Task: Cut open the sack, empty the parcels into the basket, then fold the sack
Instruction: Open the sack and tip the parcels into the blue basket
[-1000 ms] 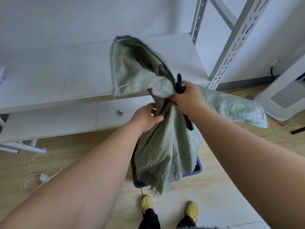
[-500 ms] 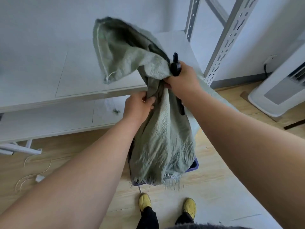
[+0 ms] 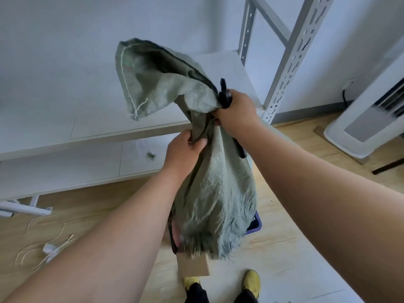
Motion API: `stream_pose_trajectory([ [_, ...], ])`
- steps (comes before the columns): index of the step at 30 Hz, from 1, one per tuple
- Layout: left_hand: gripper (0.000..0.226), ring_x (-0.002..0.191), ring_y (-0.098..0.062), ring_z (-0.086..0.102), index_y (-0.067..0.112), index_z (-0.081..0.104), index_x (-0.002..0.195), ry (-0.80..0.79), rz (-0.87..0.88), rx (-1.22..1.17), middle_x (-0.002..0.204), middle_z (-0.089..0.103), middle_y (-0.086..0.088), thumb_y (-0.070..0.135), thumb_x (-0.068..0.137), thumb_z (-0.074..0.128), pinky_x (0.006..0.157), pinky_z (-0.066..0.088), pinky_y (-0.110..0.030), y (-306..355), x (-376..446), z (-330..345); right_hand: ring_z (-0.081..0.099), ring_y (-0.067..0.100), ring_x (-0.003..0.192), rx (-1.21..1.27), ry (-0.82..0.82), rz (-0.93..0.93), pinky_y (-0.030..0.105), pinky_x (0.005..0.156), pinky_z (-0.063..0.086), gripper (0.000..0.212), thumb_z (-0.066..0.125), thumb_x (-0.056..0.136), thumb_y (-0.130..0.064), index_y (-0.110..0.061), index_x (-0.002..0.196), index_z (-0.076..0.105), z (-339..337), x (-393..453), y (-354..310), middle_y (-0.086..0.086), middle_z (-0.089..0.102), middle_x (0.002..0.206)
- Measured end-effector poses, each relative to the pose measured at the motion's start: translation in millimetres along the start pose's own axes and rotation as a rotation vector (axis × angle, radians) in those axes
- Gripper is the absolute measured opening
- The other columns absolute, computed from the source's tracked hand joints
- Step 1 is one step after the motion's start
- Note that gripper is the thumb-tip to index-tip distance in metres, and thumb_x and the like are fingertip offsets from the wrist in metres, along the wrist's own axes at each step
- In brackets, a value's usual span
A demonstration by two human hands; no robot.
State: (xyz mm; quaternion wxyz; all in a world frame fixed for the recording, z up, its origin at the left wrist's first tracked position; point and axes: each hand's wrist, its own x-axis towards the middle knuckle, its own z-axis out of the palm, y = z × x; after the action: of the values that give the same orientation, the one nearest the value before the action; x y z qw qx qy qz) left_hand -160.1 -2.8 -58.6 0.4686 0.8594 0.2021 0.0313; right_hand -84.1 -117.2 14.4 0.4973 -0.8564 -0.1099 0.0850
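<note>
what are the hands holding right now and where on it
Both grip the sack at its bunched middle: left hand just below right hand, which also holds a black cutter.

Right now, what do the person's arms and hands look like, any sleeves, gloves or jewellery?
Both forearms are bare up to the frame edge, no sleeves in view. The left hand and right hand wear no gloves, and no watch, ring or wristband shows.

Basket (image 3: 255,224) mostly hidden behind sack (image 3: 214,193).
</note>
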Motion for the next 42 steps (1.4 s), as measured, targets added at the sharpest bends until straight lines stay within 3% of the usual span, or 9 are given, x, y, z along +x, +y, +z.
stream_pose_trajectory([
  [3, 0.043, 0.087, 0.006, 0.057, 0.025, 0.050, 0.110, -0.087, -0.005, -0.081, 0.098, 0.061, 0.016, 0.041, 0.078, 0.074, 0.069, 0.043, -0.009, 2.9, -6.2, 4.5, 0.069, 0.034, 0.083, 0.013, -0.065, 0.006, 0.051, 0.079, 0.056, 0.013, 0.061, 0.074, -0.004, -0.016, 0.077, 0.060, 3.6, 0.3, 4.7, 0.015, 0.070, 0.084],
  [10, 0.035, 0.101, -0.026, 0.063, 0.012, 0.064, 0.111, 0.214, -0.205, -0.303, 0.104, 0.069, -0.006, 0.036, 0.086, 0.066, 0.089, 0.051, -0.037, 0.9, 7.2, 5.0, 0.058, 0.007, 0.096, 0.003, -0.200, -0.023, 0.015, 0.081, 0.041, 0.052, 0.083, 0.072, -0.028, -0.019, 0.119, 0.063, -3.8, -6.0, 22.4, -0.006, 0.061, 0.106],
  [14, 0.041, 0.098, -0.022, 0.065, 0.014, 0.066, 0.112, 0.182, -0.273, -0.398, 0.105, 0.070, -0.001, 0.040, 0.082, 0.069, 0.095, 0.051, -0.041, -2.2, 11.8, 0.3, 0.052, 0.022, 0.116, -0.304, -0.181, 0.145, 0.030, 0.102, 0.042, 0.088, 0.084, 0.065, -0.046, -0.020, 0.140, 0.045, -7.0, -12.1, 60.8, 0.006, 0.042, 0.135],
  [18, 0.044, 0.101, -0.021, 0.066, 0.016, 0.067, 0.110, 0.084, -0.313, -0.498, 0.106, 0.071, 0.000, 0.044, 0.076, 0.071, 0.097, 0.050, -0.044, 0.0, 8.0, 4.9, 0.042, 0.024, 0.128, -0.267, -0.308, 0.242, 0.031, 0.110, 0.032, 0.103, 0.084, 0.058, -0.054, -0.015, 0.142, 0.041, 11.3, -32.0, 84.2, 0.004, 0.030, 0.141],
  [23, 0.019, 0.092, -0.015, 0.068, 0.023, 0.069, 0.100, -0.016, -0.278, -0.570, 0.100, 0.073, 0.004, 0.033, 0.083, 0.070, 0.085, 0.052, -0.035, 9.4, 6.7, 7.2, 0.054, 0.017, 0.104, -0.190, -0.028, 0.191, 0.020, 0.084, 0.037, 0.050, 0.078, 0.075, -0.036, -0.013, 0.117, 0.064, 21.5, -31.6, 94.8, 0.002, 0.052, 0.122],
  [26, 0.042, 0.102, -0.016, 0.067, 0.023, 0.067, 0.106, 0.010, -0.225, -0.612, 0.108, 0.072, 0.005, 0.045, 0.072, 0.075, 0.097, 0.050, -0.040, 11.8, 5.5, 2.6, 0.060, 0.022, 0.094, -0.023, 0.042, 0.213, 0.025, 0.074, 0.039, 0.022, 0.066, 0.086, -0.022, -0.014, 0.106, 0.065, 13.6, -23.4, 85.8, 0.002, 0.064, 0.098],
  [31, 0.065, 0.113, -0.013, 0.061, 0.031, 0.063, 0.113, 0.066, -0.160, -0.681, 0.118, 0.068, 0.011, 0.056, 0.056, 0.078, 0.104, 0.044, -0.041, 17.2, 3.2, 0.1, 0.060, 0.021, 0.082, 0.214, 0.082, 0.134, 0.040, 0.082, 0.051, 0.010, 0.059, 0.087, -0.017, -0.025, 0.091, 0.058, 1.0, -10.9, 49.6, -0.002, 0.063, 0.084],
  [39, 0.043, 0.097, -0.015, 0.069, 0.023, 0.068, 0.098, 0.236, -0.142, -0.788, 0.101, 0.074, 0.004, 0.046, 0.063, 0.076, 0.088, 0.055, -0.036, 38.3, 10.2, -4.1, 0.055, 0.008, 0.066, 0.339, 0.085, -0.015, 0.017, 0.061, 0.047, 0.007, 0.060, 0.088, -0.017, -0.018, 0.095, 0.058, -3.8, -10.2, 12.2, -0.003, 0.061, 0.077],
  [42, 0.048, 0.093, -0.016, 0.071, 0.018, 0.069, 0.103, 0.221, -0.202, -0.756, 0.098, 0.074, 0.003, 0.044, 0.064, 0.079, 0.081, 0.056, -0.033, 40.8, 12.8, -10.0, 0.056, 0.015, 0.075, 0.233, 0.094, 0.045, 0.026, 0.066, 0.044, 0.009, 0.058, 0.088, -0.017, -0.014, 0.096, 0.056, -1.4, -7.3, 14.4, 0.004, 0.061, 0.084],
])
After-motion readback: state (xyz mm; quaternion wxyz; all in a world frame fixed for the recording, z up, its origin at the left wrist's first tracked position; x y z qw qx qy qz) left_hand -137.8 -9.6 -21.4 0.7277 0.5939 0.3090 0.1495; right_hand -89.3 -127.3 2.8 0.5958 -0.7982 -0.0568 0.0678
